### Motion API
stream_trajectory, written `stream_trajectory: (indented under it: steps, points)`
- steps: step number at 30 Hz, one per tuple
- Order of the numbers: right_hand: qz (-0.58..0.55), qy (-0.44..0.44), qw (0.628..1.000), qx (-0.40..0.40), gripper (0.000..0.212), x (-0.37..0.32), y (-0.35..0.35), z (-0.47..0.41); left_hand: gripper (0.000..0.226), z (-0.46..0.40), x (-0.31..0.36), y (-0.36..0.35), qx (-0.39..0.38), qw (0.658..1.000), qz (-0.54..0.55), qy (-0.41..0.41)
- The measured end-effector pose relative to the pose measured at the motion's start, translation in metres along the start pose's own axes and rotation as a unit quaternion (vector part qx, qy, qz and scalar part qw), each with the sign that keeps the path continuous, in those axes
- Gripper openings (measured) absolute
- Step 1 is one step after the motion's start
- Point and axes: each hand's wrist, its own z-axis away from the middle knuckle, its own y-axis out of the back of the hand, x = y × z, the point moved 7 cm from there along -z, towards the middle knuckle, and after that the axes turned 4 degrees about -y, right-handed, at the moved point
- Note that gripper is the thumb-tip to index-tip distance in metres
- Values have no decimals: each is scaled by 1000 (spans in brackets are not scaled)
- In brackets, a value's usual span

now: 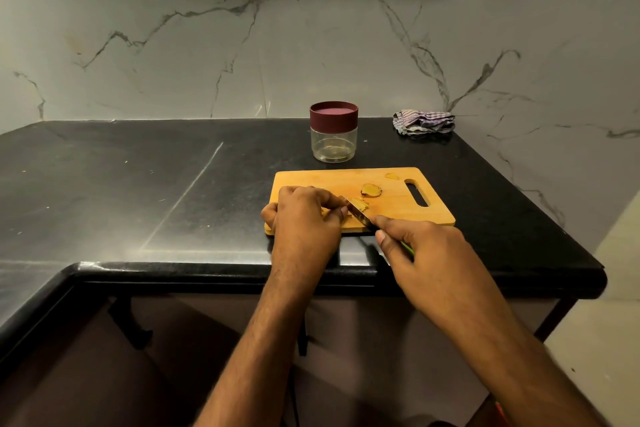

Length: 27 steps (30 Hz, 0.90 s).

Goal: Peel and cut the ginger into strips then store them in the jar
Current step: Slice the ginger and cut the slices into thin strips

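Black stone counter under a marble wall, where the cutting is under way: the left hand (304, 215) pinches the ginger (360, 206) on the board (398, 204), the right hand (426, 253) grips the knife (358, 215), and the lidded jar (333, 132) waits behind; next, I'd say, a steady downward slice.

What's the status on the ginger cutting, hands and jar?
Left hand pinning ginger on the board; right hand gripping knife, blade on the ginger. Jar behind board, lid on. Nothing in the way.
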Motion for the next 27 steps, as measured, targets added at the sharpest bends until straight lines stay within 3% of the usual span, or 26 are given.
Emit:
stream_trajectory:
  steps: [20,27]
  points:
    - [8,-20,1000,-20,33,4,4,9,1,4,3,3,12,1000,-14,2]
    - [69,-47,996,-22,34,10,9,12,8,5,5,6,12,1000,6,5]
